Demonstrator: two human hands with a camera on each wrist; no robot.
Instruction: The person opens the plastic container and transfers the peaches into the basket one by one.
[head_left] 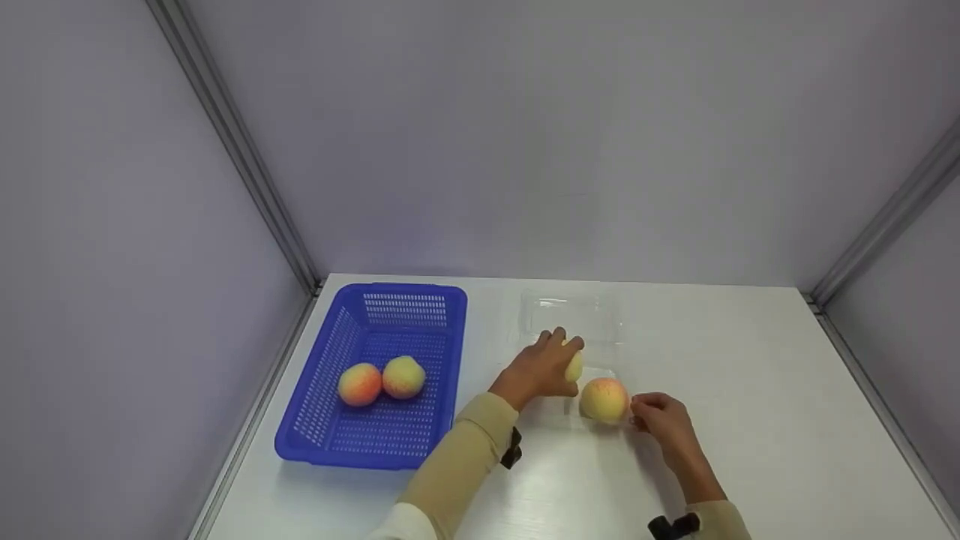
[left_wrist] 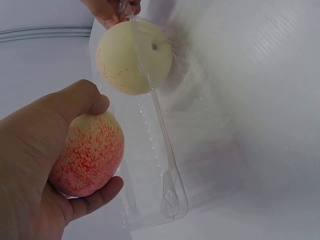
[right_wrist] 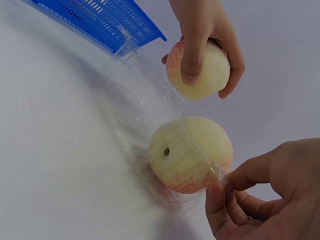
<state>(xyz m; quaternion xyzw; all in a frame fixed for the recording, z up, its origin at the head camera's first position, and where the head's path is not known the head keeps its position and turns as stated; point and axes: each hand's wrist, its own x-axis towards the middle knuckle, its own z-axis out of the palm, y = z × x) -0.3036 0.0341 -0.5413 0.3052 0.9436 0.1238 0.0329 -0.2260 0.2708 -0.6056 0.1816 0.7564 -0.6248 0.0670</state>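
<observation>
My left hand (head_left: 544,366) grips a yellow-and-red peach (left_wrist: 90,152), thumb on one side and fingers on the other, above the clear plastic box (left_wrist: 150,200). A second peach (head_left: 604,400) sits inside that box at its right end, its stem pit visible through the wall in both wrist views. With thumb and fingertips, my right hand (right_wrist: 265,195) pinches the rim at the box's right corner, right beside this peach. The raised clear lid (head_left: 574,319) extends behind the box in the head view.
To the left stands a blue perforated basket (head_left: 442,442) with two peaches (head_left: 382,379) side by side in it. The white table (head_left: 750,390) ends at a grey back wall (head_left: 562,150), with side panels left and right.
</observation>
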